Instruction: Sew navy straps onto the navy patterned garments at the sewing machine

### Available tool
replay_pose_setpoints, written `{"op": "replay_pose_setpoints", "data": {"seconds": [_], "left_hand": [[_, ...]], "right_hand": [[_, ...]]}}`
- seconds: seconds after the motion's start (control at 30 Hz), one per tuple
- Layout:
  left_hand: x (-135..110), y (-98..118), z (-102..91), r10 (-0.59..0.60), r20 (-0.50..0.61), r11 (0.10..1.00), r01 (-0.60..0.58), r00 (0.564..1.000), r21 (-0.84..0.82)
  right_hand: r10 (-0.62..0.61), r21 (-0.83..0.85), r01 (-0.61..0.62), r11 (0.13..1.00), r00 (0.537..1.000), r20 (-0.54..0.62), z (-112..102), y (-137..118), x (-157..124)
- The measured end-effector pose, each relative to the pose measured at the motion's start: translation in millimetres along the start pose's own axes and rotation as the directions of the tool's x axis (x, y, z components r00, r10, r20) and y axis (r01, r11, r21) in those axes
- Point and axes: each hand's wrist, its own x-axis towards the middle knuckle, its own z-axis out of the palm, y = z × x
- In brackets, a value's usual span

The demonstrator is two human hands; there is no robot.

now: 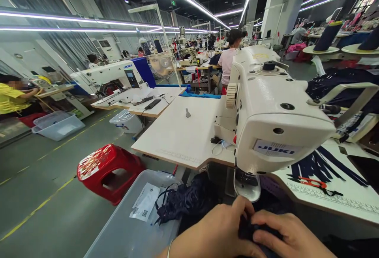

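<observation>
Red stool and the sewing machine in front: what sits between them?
In the head view, a clear plastic bin with dark fabric spilling over its rim sits between the red stool and the sewing machine.

"JUKI" on sewing machine (266, 108)

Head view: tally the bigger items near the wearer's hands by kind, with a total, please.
White sewing machine at the wearer's table: 1
Red plastic stool on the floor: 1
Clear plastic bin beside the stool: 1
Red-handled snips on the table: 1
Dark fabric piece in the grip of the left hand and right hand: 1
Total: 5
</observation>
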Motion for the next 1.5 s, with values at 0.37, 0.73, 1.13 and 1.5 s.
{"op": "replay_pose_setpoints", "data": {"seconds": [0.37,0.73,1.13,1.5], "left_hand": [[19,-26,19.1,0.439,-0.523,0.809,-0.069,0.731,0.584],[16,-29,57.8,0.565,-0.314,0.591,-0.109,0.763,0.799],[9,-27,34.3,0.587,-0.180,0.558,-0.233,0.789,0.796],[15,-16,19.6,0.322,-0.124,0.774,-0.186,0.939,0.606]], "right_hand": [[-0.083,-0.185,0.027,0.982,0.949,-0.303,1,29,41],[0.145,0.087,-0.117,0.989,0.831,-0.537,8,40,42],[-0.021,-0.131,-0.082,0.988,0.768,-0.641,21,38,42],[-0.092,-0.136,0.004,0.991,0.758,-0.646,26,63,29]]}}
